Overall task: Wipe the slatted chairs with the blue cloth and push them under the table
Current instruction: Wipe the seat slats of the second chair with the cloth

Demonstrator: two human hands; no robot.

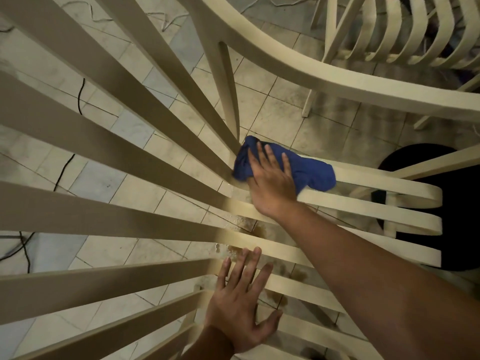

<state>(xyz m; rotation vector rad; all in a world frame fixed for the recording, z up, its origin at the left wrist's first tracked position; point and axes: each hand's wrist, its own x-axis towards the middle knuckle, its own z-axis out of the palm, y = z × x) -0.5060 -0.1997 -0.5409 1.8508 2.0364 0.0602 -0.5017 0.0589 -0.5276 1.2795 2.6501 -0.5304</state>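
from the head view, a pale tiled floor [283,113] crossed by dark cables [80,96] lies under a cream slatted chair [363,207], with a second slatted chair [376,57] beyond. the blue cloth [311,170] sits bunched on the seat slats at the back corner, pressed under the right grip [272,175], whose fingers lie straight. the left grip [241,302] rests flat, fingers spread, on the nearer slats.
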